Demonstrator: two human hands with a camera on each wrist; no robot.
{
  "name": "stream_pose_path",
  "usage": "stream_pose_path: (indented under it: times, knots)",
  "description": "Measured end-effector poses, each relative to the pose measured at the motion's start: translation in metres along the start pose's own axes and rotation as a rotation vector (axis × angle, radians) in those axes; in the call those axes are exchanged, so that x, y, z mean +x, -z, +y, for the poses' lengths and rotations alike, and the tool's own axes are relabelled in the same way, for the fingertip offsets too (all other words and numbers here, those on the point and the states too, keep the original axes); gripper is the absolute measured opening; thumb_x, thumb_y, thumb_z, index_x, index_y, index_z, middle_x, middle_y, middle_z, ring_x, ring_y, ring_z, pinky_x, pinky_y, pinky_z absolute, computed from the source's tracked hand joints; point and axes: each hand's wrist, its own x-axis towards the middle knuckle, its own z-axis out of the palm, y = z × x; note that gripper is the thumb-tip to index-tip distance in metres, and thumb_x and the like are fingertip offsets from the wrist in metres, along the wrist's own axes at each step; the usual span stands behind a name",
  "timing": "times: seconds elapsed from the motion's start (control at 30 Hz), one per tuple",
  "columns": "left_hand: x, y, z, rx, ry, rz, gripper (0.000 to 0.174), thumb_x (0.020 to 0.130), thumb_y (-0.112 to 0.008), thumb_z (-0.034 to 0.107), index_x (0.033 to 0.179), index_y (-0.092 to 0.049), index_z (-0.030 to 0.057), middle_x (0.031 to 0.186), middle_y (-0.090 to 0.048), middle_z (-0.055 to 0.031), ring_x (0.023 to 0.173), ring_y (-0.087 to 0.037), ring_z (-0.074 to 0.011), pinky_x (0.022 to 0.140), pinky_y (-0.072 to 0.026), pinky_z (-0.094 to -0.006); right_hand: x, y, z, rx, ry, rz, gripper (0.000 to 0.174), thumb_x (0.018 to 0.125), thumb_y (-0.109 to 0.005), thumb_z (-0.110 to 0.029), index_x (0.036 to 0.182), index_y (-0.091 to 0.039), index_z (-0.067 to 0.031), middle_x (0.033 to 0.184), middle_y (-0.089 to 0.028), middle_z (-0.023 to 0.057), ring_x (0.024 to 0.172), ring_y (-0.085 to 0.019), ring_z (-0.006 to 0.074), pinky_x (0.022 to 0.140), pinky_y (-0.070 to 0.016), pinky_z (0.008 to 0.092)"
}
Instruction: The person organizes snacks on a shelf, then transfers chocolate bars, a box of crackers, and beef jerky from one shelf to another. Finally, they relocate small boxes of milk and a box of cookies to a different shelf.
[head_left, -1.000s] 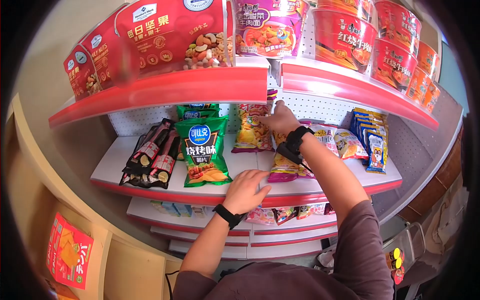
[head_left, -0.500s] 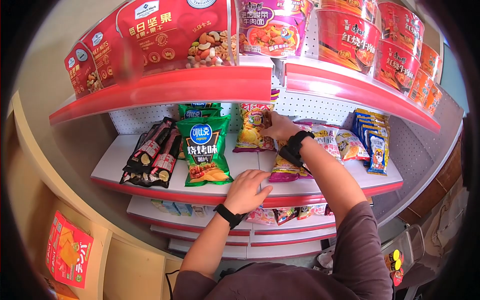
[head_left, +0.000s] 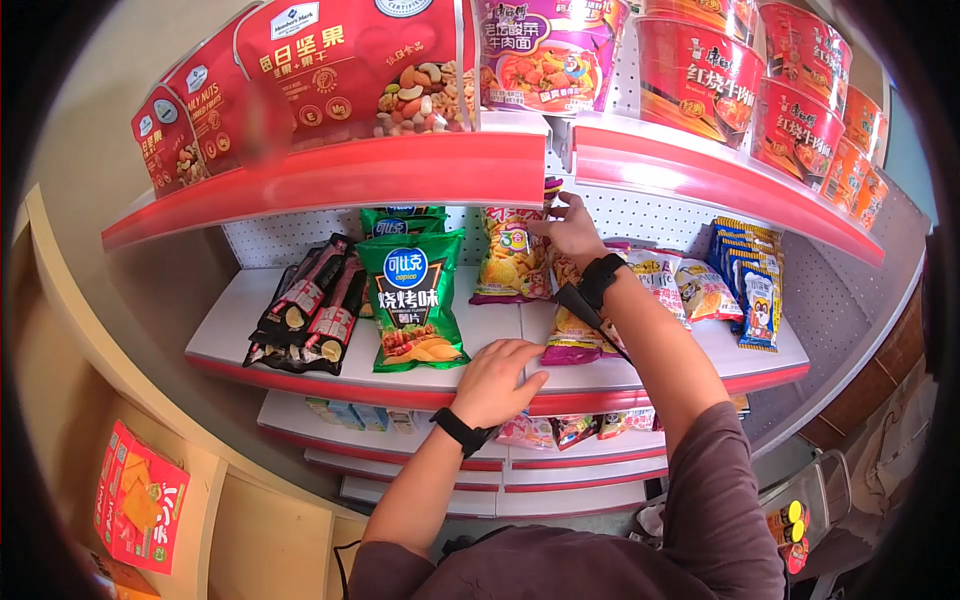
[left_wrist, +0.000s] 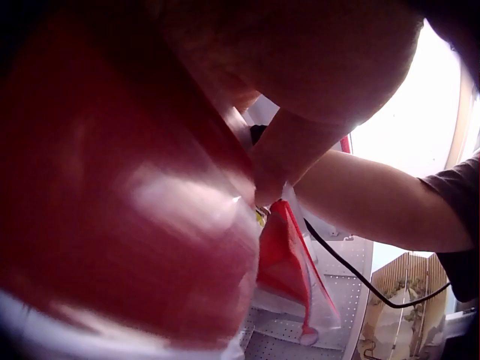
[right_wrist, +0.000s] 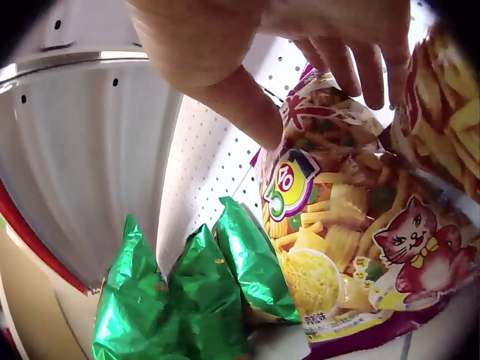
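Observation:
A yellow and purple snack bag (head_left: pixel 508 260) stands upright on the middle shelf. My right hand (head_left: pixel 578 236) is at its upper right. The right wrist view shows the thumb of this hand (right_wrist: pixel 217 52) at the top left of the bag (right_wrist: pixel 337 217), with the fingers extended by its top edge; firm contact cannot be made out. My left hand (head_left: pixel 492 384) rests on the shelf's front edge, fingers relaxed, right of a green chip bag (head_left: pixel 412 300). The left wrist view shows part of this hand (left_wrist: pixel 300 52) close up.
Black snack packs (head_left: pixel 305 310) lie at the left of the shelf (head_left: pixel 235 320). More bags (head_left: pixel 655 285) and blue packs (head_left: pixel 757 300) occupy its right. Just above the right hand is the upper shelf's red edge (head_left: pixel 690 185), with noodle tubs (head_left: pixel 695 80) above it.
My right hand has moved from the upper shelf gap down to the bag's right side, then up again towards its top. The left hand has stayed on the shelf edge.

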Motion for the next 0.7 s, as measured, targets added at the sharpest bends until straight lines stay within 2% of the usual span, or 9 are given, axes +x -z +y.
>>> stream_pose_path:
  times: [0.03,0.13,0.23,0.33,0.43,0.53,0.63,0.7]
  knots:
    - [0.000,0.000,0.000,0.003,0.000,0.001,0.038,0.090,-0.068,0.027,0.121,-0.067,0.0056,0.122,-0.066,-0.0145,0.116,-0.060,-0.0356,0.100,-0.0473,-0.0448,0.000,0.001,-0.003,0.041,-0.024,-0.025,0.092,0.077,-0.085,-0.007,0.148,-0.029,0.0112,0.132,-0.058,0.0268,0.118,-0.061,0.0300,0.096,-0.0519,0.0358]
    - [0.000,0.000,0.000,0.010,0.001,0.000,0.038,0.090,-0.068,0.027,0.121,-0.067,0.0058,0.122,-0.066,-0.0145,0.117,-0.059,-0.0355,0.101,-0.0472,-0.0445,-0.003,0.006,-0.006,-0.052,-0.003,-0.091,0.090,0.077,-0.085,-0.014,0.149,-0.034,0.0069,0.135,-0.056,0.0267,0.117,-0.061,0.0294,0.094,-0.0522,0.0366]
    - [0.000,0.000,0.000,0.012,0.005,-0.005,0.038,0.091,-0.068,0.028,0.122,-0.067,0.0060,0.122,-0.066,-0.0144,0.117,-0.059,-0.0353,0.101,-0.0474,-0.0445,0.003,0.004,0.006,-0.267,0.147,0.023,0.086,0.077,-0.085,-0.021,0.148,-0.042,0.0007,0.132,-0.058,0.0259,0.116,-0.061,0.0307,0.093,-0.0517,0.0392]
    - [0.000,0.000,0.000,0.012,0.010,-0.008,0.038,0.091,-0.068,0.028,0.122,-0.067,0.0061,0.123,-0.066,-0.0144,0.117,-0.059,-0.0353,0.101,-0.0476,-0.0444,0.007,0.001,0.018,-0.497,0.262,0.093,0.080,0.076,-0.085,-0.026,0.143,-0.049,-0.0015,0.129,-0.059,0.0248,0.113,-0.062,0.0323,0.093,-0.0509,0.0416]
    - [0.000,0.000,0.001,0.013,0.011,-0.009,0.038,0.091,-0.068,0.028,0.122,-0.067,0.0061,0.123,-0.066,-0.0144,0.117,-0.060,-0.0354,0.100,-0.0478,-0.0444,0.001,0.000,0.007,-0.541,0.223,0.071,0.070,0.078,-0.083,-0.025,0.137,-0.054,-0.0017,0.127,-0.060,0.0229,0.111,-0.062,0.0326,0.094,-0.0504,0.0412]
    - [0.000,0.000,0.001,0.015,0.008,-0.001,0.038,0.090,-0.068,0.027,0.121,-0.067,0.0061,0.122,-0.066,-0.0144,0.117,-0.060,-0.0354,0.100,-0.0478,-0.0443,0.004,0.005,0.012,-0.527,0.311,0.083,0.059,0.079,-0.081,-0.025,0.129,-0.059,-0.0012,0.122,-0.063,0.0196,0.110,-0.062,0.0300,0.094,-0.0502,0.0398]
    - [0.000,0.000,0.001,0.015,0.005,0.003,0.037,0.090,-0.068,0.027,0.121,-0.067,0.0060,0.122,-0.066,-0.0144,0.116,-0.060,-0.0355,0.100,-0.0478,-0.0443,0.002,0.006,0.004,-0.502,0.284,0.075,0.051,0.079,-0.080,-0.023,0.121,-0.061,-0.0012,0.118,-0.065,0.0170,0.110,-0.063,0.0289,0.094,-0.0498,0.0384]
    - [0.000,-0.001,0.000,0.016,0.000,0.004,0.037,0.090,-0.068,0.027,0.121,-0.067,0.0059,0.122,-0.067,-0.0143,0.116,-0.060,-0.0354,0.100,-0.0479,-0.0443,0.003,0.006,0.005,-0.520,0.337,0.099,0.046,0.079,-0.080,-0.021,0.116,-0.063,-0.0009,0.116,-0.066,0.0172,0.110,-0.063,0.0297,0.094,-0.0498,0.0385]
